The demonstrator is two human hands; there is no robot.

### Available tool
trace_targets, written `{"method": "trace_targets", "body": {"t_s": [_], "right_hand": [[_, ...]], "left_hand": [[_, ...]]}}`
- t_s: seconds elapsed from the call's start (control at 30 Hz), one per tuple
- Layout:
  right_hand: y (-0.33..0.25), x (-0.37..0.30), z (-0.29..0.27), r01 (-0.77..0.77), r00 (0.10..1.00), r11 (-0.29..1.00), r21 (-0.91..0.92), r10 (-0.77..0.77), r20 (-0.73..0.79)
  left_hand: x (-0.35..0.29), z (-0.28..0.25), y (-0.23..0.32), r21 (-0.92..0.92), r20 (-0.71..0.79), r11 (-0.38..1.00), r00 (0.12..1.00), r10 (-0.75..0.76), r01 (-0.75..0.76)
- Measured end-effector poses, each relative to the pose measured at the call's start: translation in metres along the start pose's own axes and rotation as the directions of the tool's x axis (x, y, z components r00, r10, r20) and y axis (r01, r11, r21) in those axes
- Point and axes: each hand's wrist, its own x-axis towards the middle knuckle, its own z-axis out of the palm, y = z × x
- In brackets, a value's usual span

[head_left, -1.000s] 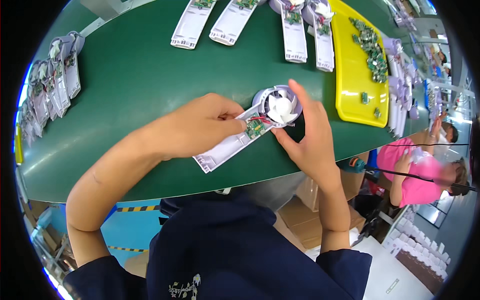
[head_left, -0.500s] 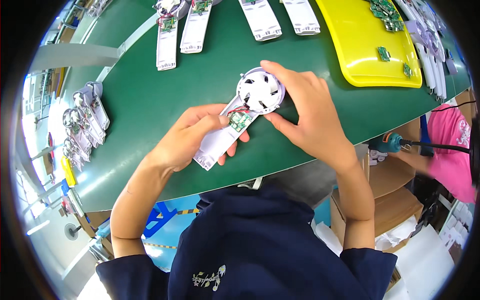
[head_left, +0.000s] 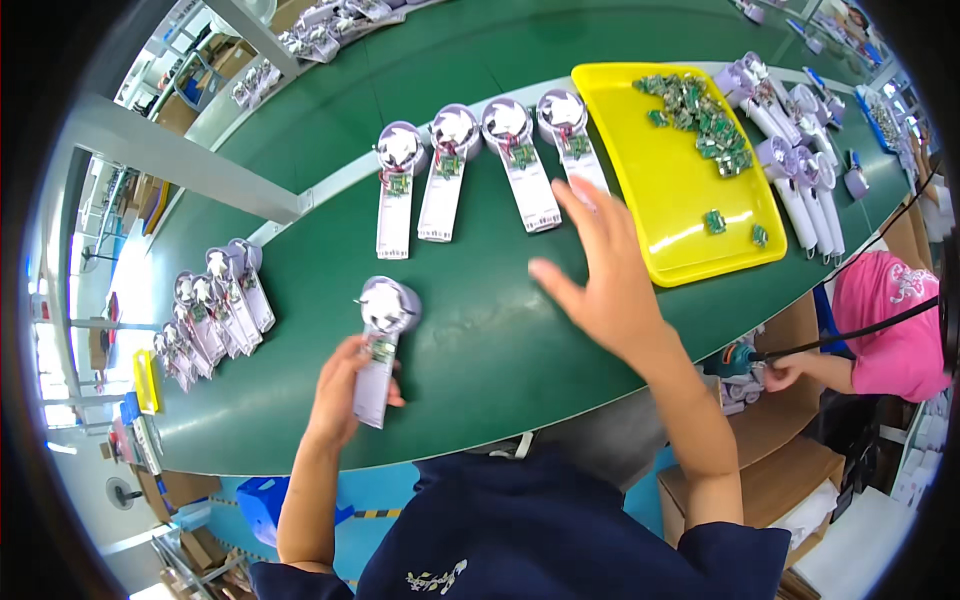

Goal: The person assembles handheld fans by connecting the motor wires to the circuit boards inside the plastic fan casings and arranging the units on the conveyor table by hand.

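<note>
A handheld fan housing is in my left hand, its fingers closed round the flat white handle. Its round head with white blades points away from me, and a small green circuit board sits in the handle just below. My right hand is open with nothing in it, thumb and fingers apart. Those fingers overlap the lower end of the rightmost fan housing in a row of several like it; whether they touch it I cannot tell. Left of it lies another open fan housing, with blades, wires and board showing.
A yellow tray with loose green circuit boards stands at the right. Assembled-looking fans lie beyond it. More open housings are grouped at the left of the green table. A co-worker in a pink top is at the right.
My right hand has left the fan head, opened and moved toward the row. My left hand has carried the fan housing leftward. The view has shifted, showing more of the table's far side.
</note>
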Motion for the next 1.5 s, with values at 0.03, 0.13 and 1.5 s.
{"method": "trace_targets", "body": {"t_s": [0.03, 0.13, 1.5], "right_hand": [[0.014, 0.013, 0.009, -0.026, 1.0, 0.997, -0.076, 0.026, -0.007], [0.039, 0.031, 0.039, -0.085, 0.996, 0.96, -0.268, 0.09, 0.006], [0.15, 0.229, 0.192, 0.026, 0.999, 0.98, -0.196, -0.021, 0.029]], "left_hand": [[0.008, -0.011, 0.003, 0.087, -0.007, 0.992, 0.995, 0.095, -0.094], [0.046, -0.024, 0.013, 0.245, -0.197, 0.929, 0.924, 0.328, -0.277], [0.356, 0.071, 0.145, 0.908, 0.19, -0.005, 0.401, 0.896, -0.42]]}}
